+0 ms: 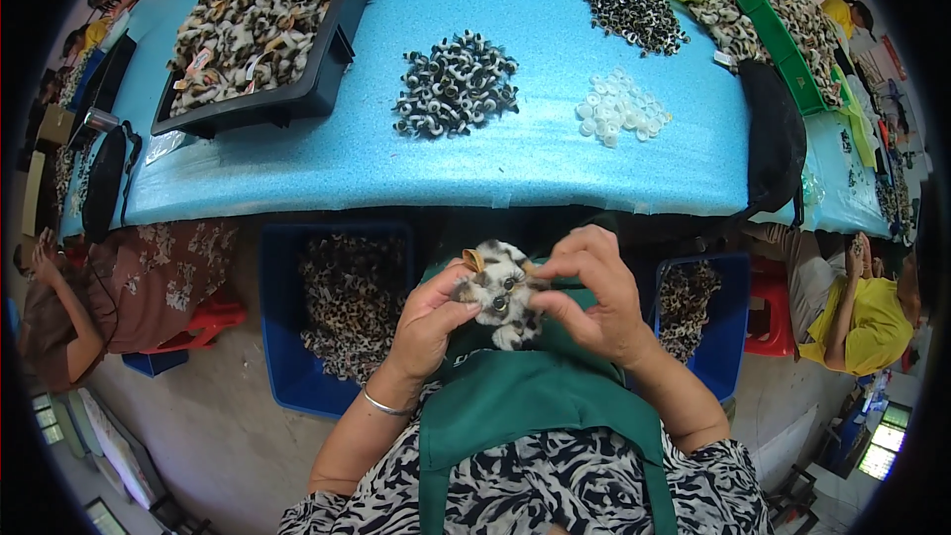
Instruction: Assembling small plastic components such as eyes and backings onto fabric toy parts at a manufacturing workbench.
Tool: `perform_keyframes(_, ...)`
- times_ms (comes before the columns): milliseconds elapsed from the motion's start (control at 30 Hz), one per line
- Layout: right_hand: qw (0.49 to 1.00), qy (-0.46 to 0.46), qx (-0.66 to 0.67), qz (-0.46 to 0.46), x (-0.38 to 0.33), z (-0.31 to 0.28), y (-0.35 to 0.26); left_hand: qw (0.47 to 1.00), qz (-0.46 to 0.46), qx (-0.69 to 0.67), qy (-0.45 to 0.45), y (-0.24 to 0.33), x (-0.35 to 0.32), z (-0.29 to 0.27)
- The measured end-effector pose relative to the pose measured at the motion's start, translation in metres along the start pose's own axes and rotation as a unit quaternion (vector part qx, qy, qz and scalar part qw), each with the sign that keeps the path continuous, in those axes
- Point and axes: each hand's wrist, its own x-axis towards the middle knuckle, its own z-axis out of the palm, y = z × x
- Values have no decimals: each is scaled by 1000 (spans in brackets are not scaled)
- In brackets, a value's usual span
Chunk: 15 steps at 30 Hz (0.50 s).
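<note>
The plush (492, 282) sits above the apron (530, 396), eyes upward – its long axis running roughly away from the body. The left hand (431, 315) grips its left side; the right hand (600, 297) has fingertips narrowly spaced at its right edge – whether pinching, I cannot tell.

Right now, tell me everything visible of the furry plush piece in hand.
The furry plush piece is white with dark and tan patches, with two glossy dark eyes and an orange-tan ear at its upper left. The left hand grips its left side; the right hand touches its right. It is held over the green apron.
</note>
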Motion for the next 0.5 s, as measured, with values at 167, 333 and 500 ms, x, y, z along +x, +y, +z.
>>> perform_keyframes(167, 998, 39, -22, 34, -7, 14, 2, 963, 109, 244, -19, 0, 8, -1)
perform_keyframes(333, 999, 22, -35, -1, 1, 13, 4, 970, 77, 228, -36, -1, 11, -5)
perform_keyframes(500, 994, -33, -54, -95, 13, 3, 8, 997, -45, 26, -53, 2, 12, -5)
